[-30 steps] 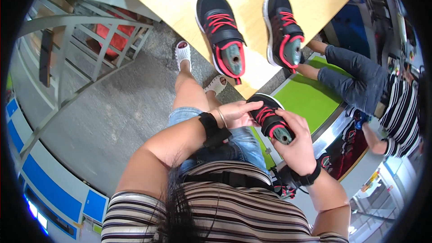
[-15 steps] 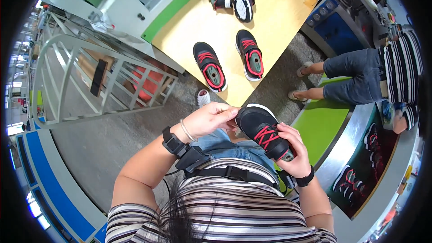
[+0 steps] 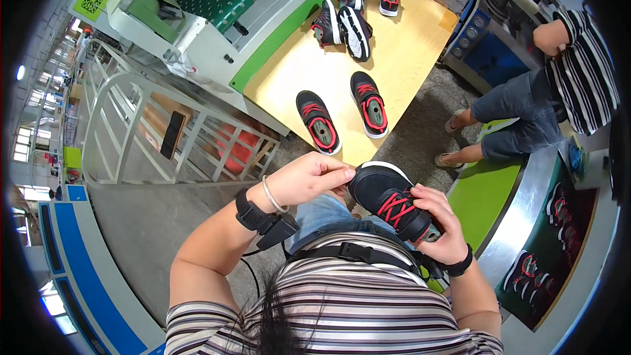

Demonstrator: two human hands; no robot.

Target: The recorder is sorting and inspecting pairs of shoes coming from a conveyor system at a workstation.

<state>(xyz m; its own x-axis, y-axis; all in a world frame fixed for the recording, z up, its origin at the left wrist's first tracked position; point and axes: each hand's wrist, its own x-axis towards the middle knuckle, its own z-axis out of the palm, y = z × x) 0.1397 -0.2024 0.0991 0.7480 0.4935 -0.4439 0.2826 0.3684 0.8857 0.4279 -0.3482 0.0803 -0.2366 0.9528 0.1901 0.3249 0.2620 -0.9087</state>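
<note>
In front of my waist, my right hand (image 3: pixel 442 225) is wrapped round the heel end of a black sneaker (image 3: pixel 379 190) with red laces and a white sole edge. Its toe points up and to the left. At that toe is my left hand (image 3: pixel 314 177), thumb and fingers closed in a pinch against the edge; whatever lies between the fingertips is hidden. Two similar sneakers stand upright on the pale wooden table (image 3: pixel 282 69) beyond: a left one (image 3: pixel 317 121) and a right one (image 3: pixel 369 105).
Farther back on the table lie several more sneakers (image 3: pixel 355 33). A white metal rack (image 3: pixel 121 125) holding a phone (image 3: pixel 173 135) stands left. At right, another person (image 3: pixel 526 108) stands by a green-edged conveyor (image 3: pixel 549 236) carrying sneakers. A machine with a green dotted belt (image 3: pixel 243 10) borders the table.
My view has shifted, so the table and rack appear lower and farther right. Both hands keep their places on the sneaker. The other person's arm is now bent up near the chest.
</note>
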